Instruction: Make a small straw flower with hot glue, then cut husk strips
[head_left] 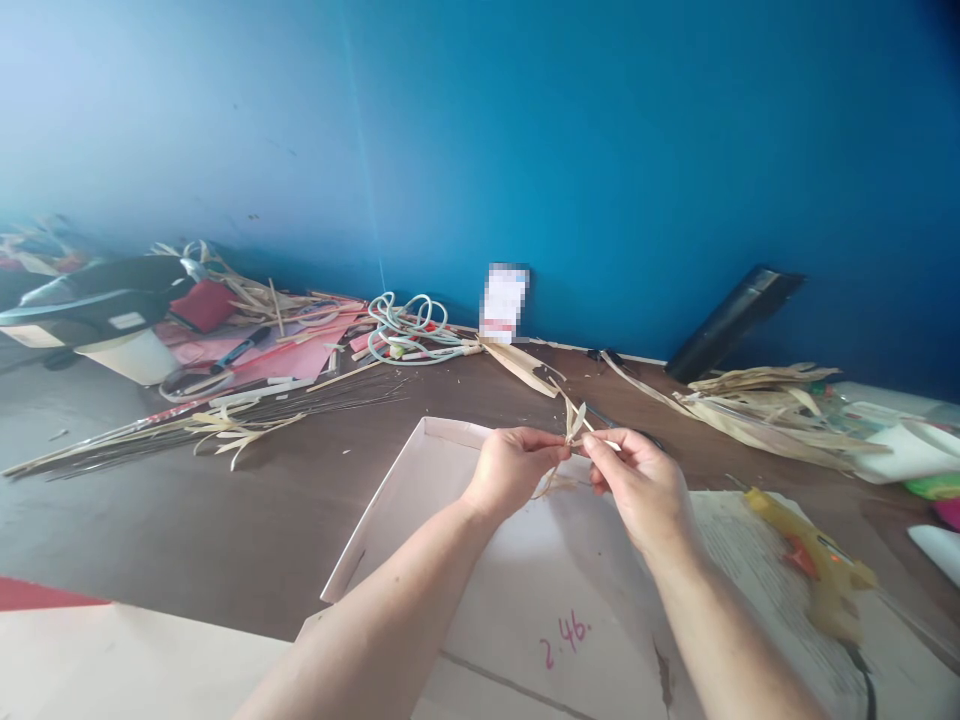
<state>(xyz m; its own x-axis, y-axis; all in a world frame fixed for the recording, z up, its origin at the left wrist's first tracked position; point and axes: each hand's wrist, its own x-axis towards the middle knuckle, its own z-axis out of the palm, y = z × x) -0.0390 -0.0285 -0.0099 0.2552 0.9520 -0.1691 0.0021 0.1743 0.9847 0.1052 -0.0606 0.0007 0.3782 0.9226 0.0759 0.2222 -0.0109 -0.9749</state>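
A small piece of pale dried strips (pixel 574 422) is held up over the far edge of a shallow white box (pixel 431 520), its loose ends pointing up and a few thin strands hanging below. The left hand (pixel 517 465) pinches its base between thumb and fingers. The right hand (pixel 637 480) meets it from the other side, its grip closed on a thin pale strip that sticks out past the thumb; whether this strip is joined to the piece cannot be told.

The box lies toward the near edge of the brown surface (pixel 300 530), with "2.46." in red on its floor. Just beside its right edge, a yellow glue gun (pixel 814 560) with a red trigger lies on a printed sheet (pixel 731 540).

Beyond the hands, near the far edge, a broad dried leaf (pixel 525 370) lies below a small blurred upright panel (pixel 504 300) by the blue wall (pixel 637 180). To its left are a coiled pale cable (pixel 409 330) and pink sheets (pixel 296 350), with fine dark wires (pixel 330 395) nearer. A dark container (pixel 97 300) stands toward the far left corner. Toward the far right corner, a black tube (pixel 731 325) leans at a slant behind a heap of dried husks (pixel 772 415).
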